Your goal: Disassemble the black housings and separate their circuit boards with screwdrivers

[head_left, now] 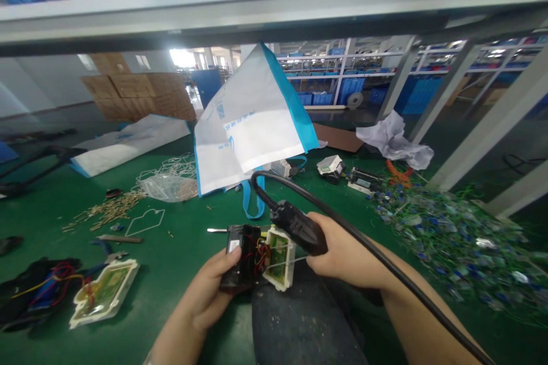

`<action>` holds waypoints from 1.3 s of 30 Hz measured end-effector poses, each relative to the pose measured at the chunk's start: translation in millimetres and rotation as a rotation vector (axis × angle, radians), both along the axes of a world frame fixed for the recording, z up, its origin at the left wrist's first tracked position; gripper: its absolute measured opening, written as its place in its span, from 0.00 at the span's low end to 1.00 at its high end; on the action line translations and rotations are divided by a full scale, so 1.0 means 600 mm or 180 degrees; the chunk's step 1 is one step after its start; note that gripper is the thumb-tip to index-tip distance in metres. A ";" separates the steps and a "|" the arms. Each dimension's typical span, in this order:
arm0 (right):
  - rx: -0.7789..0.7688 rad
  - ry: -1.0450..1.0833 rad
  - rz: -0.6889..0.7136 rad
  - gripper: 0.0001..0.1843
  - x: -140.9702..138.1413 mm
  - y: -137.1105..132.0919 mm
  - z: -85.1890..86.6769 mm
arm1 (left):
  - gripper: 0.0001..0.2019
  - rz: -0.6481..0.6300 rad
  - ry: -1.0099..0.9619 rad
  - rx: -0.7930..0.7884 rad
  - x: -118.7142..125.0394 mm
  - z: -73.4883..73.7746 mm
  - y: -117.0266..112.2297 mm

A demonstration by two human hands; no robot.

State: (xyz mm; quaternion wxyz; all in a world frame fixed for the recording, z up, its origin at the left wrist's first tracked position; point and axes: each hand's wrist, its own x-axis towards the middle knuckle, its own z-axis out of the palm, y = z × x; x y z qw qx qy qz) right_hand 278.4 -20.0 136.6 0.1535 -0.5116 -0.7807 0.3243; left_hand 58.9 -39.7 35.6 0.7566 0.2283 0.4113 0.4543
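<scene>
My left hand [209, 291] grips an opened small device [257, 256], a black housing joined by red and yellow wires to a white shell holding a green circuit board. My right hand [342, 254] is closed around the black handle of a soldering iron [299, 228]. Its thin metal tip reaches left onto the circuit board. A thick black cable [385, 265] loops up from the handle and runs back over my right forearm. Both hands work above a dark mat [299, 325] at the near edge of the green table [180, 256].
Another opened white shell with wired black parts [100, 293] lies at the left. A white and blue bag [252, 120] stands behind, with brass pins [109, 208] and a clear plastic bag [169, 185] to its left. A heap of green-wired parts [449, 234] fills the right. A metal shelf [274, 5] runs overhead.
</scene>
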 end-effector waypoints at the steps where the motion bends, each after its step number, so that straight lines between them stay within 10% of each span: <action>1: 0.0053 0.0053 -0.0068 0.10 0.004 0.000 0.002 | 0.19 -0.0039 -0.0027 -0.0051 -0.001 -0.001 0.000; 6: 0.0127 0.0251 -0.0337 0.13 0.013 -0.004 0.007 | 0.21 -0.0146 -0.0101 -0.0001 0.009 -0.004 -0.005; 20: -0.0360 -0.0142 0.0751 0.13 -0.017 0.000 -0.036 | 0.09 0.1114 -0.0814 -0.0226 0.024 -0.002 -0.003; 39: -0.0915 0.1630 0.0010 0.24 0.000 0.019 -0.034 | 0.17 0.0289 -0.0745 0.0894 0.007 -0.022 -0.010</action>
